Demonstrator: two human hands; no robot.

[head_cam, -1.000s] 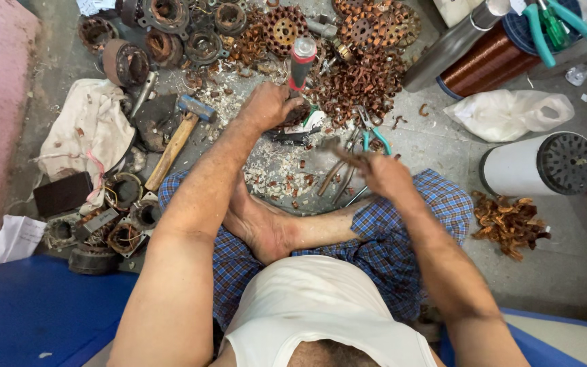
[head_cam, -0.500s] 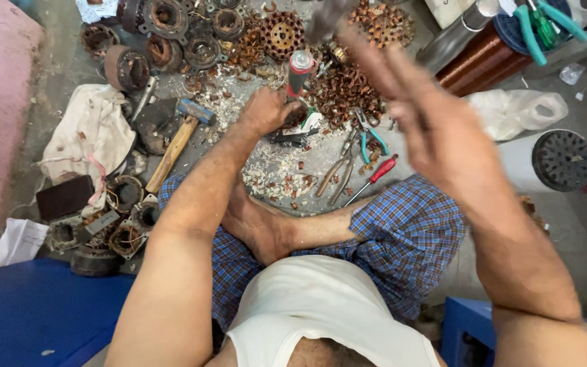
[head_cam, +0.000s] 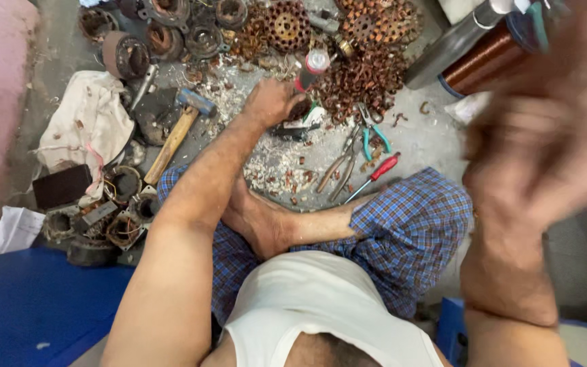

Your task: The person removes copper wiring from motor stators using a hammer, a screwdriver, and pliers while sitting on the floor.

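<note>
Small dark motor part (head_cam: 300, 115) is being gripped by left hand (head_cam: 270, 102), just left of red-capped cylinder (head_cam: 312, 68); right hand (head_cam: 545, 156) is being held high, blurred, grip can't be told, far right of cylinder.

I have a single view, from the camera on the person's head, facing almost straight down over the white vest (head_cam: 321, 306) and checked lap to the concrete floor (head_cam: 429, 139). It sits close: the raised right hand (head_cam: 545, 149) blurs large at the right edge, while the left hand (head_cam: 270, 102) lies farther off, near the top.
</note>
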